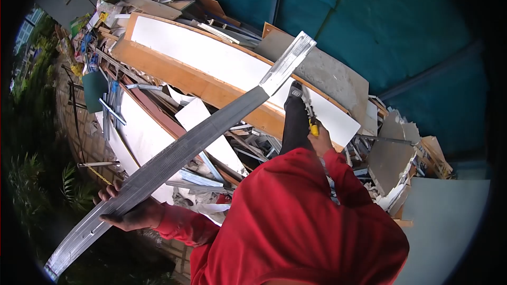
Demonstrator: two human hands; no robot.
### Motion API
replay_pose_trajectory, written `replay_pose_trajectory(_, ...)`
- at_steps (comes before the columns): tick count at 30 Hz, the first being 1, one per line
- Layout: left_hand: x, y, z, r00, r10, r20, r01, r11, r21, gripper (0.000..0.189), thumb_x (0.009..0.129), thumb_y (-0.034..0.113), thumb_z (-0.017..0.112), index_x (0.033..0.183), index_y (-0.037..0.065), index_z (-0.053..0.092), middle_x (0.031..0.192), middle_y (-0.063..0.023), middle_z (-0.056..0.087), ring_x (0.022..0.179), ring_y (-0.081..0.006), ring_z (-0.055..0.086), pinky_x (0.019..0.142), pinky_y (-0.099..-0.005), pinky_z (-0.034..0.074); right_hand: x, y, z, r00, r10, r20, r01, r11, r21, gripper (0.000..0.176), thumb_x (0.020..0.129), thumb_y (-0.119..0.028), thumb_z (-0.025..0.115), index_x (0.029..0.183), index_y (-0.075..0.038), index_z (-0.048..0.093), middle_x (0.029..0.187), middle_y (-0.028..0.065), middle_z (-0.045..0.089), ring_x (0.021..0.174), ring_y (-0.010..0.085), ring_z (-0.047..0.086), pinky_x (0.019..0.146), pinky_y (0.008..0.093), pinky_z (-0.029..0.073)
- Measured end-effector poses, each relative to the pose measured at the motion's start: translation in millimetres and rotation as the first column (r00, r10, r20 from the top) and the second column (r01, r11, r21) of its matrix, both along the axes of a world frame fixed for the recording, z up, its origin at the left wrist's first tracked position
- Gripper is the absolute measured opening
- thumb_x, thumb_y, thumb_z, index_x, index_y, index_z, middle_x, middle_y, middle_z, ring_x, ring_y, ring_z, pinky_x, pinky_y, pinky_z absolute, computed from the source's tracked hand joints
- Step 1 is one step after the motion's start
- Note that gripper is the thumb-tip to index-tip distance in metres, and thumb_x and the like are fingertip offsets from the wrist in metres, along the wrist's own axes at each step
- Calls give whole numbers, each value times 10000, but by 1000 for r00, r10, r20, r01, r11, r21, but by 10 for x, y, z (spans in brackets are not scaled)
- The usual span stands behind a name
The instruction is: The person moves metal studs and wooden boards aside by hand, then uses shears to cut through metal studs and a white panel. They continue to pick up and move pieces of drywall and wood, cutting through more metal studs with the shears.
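My left hand (134, 214) is wrapped around a long grey metal channel (195, 140), a ribbed strip of sheet metal. It slants from the lower left up to the centre, where its far end is bent at an angle and looks brighter. My right hand (320, 141) is closed on a yellow-handled tool (313, 127) with a metal head; its exact kind is hard to make out. Beside the tool, my dark shoe (296, 91) rests on a white board (206, 47) with brown edges, close to the bent end of the channel.
A heap of broken boards, metal strips and debris (253, 145) lies under and around the white board. Behind it stands a teal wall (391, 26). Broken grey panels (391, 158) lean at the right. Plants (31, 190) and brick paving (97, 137) are at the left.
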State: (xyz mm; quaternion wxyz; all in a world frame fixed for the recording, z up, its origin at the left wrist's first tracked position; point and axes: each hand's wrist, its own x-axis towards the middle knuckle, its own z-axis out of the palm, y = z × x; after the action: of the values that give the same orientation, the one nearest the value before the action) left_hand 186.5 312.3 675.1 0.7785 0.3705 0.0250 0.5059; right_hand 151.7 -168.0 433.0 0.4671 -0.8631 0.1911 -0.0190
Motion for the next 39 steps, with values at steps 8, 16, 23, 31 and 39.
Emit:
replay_pose_trajectory(8,44,-263,279,980,199,19,-198,980,-24,487,943,441,445,1151,2,407,895,-68,398,720,-184,410,671,-350,413,378,572,606,946,264,-186,-289,949,-124,542,717,-173,628,1195,31,476,1039,248,583,999,394,568,879,403,449)
replay_pose_trajectory(16,25,-274,273,985,120,122,-125,992,32,487,932,428,487,1195,30,392,910,-62,398,731,-181,415,670,-353,406,553,754,618,952,259,-165,-282,949,-139,507,712,-190,625,1147,28,482,994,230,576,950,379,575,833,409,451)
replay_pose_trajectory(23,-61,-207,183,973,-119,196,94,987,131,500,935,450,468,1201,33,398,1009,-112,460,871,-249,484,850,-403,426,690,776,485,954,274,-121,-283,957,-60,485,711,-179,619,1110,59,478,903,227,571,880,369,566,797,405,447)
replay_pose_trajectory(31,190,-559,371,977,-114,182,115,993,4,489,926,487,483,1170,70,411,925,-64,443,783,-198,446,759,-373,413,954,594,209,944,309,-116,-317,947,-57,530,730,-186,622,1162,55,431,1024,242,566,988,375,572,860,417,452)
replay_pose_trajectory(39,648,-833,455,939,-218,265,198,975,101,448,940,492,447,1156,100,432,910,-65,463,811,-208,493,828,-407,435,1307,361,291,985,170,-37,-174,971,-164,425,726,-185,643,1044,53,489,912,260,603,881,404,606,780,445,478)
